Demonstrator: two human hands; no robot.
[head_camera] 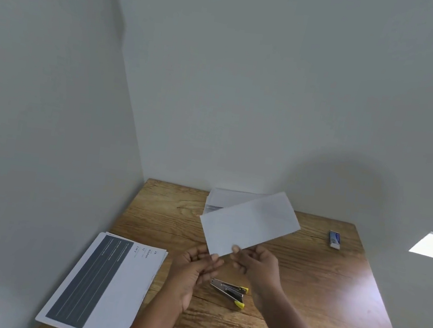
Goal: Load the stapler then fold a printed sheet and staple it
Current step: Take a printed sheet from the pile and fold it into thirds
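Wooden table [317,287]: one stapler [228,292], two paper stacks [103,283].

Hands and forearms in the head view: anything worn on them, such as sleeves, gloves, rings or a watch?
Nothing worn shows. The left hand and right hand are bare, with no gloves, and no ring or watch can be made out. Both forearms are bare down to the bottom edge of the picture, so no sleeve comes into view.

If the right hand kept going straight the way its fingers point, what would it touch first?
The right hand already pinches the lower edge of the folded sheet, and its fingers point up and left. Going on, it would probably meet the left hand, which holds the same edge close beside it. Depth is unclear.
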